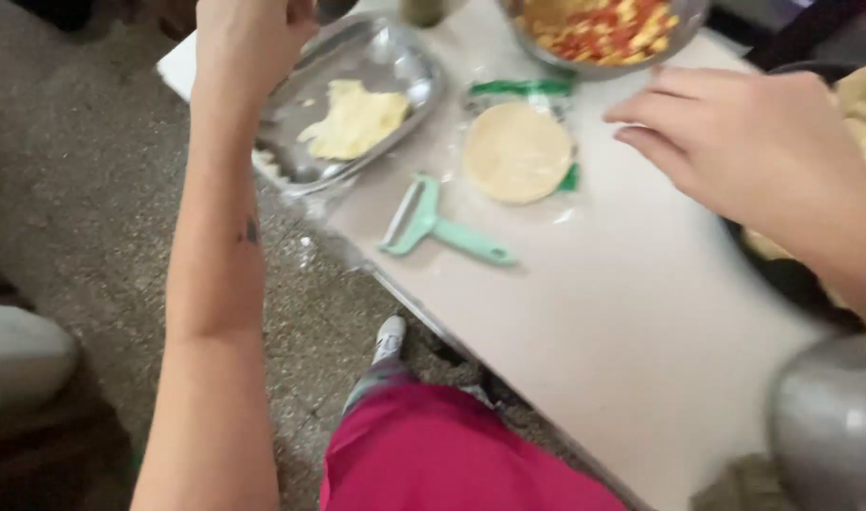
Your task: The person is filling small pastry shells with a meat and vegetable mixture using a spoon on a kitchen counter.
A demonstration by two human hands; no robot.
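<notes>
My left hand [248, 38] is raised over the far left corner of the white table [594, 322], just above a metal tray [424, 85] that holds a flat yellow piece of food [357, 118]. Its fingers curl towards a dark object [334, 8] cut off by the top edge, and the grip is hidden. My right hand [736, 132] hovers over the table's right side with nothing in it, fingers stretched left towards a clear pack of round tortillas [516, 151]. A green-handled peeler [433, 227] lies in front of the pack.
A metal bowl of chopped red and yellow food [603, 28] stands at the back. A dark pan [793, 279] with pale pieces sits at the right edge, and a metal pot [830, 426] at bottom right. My pink-clad leg [433, 454] and shoe [388, 336] are below, on carpet.
</notes>
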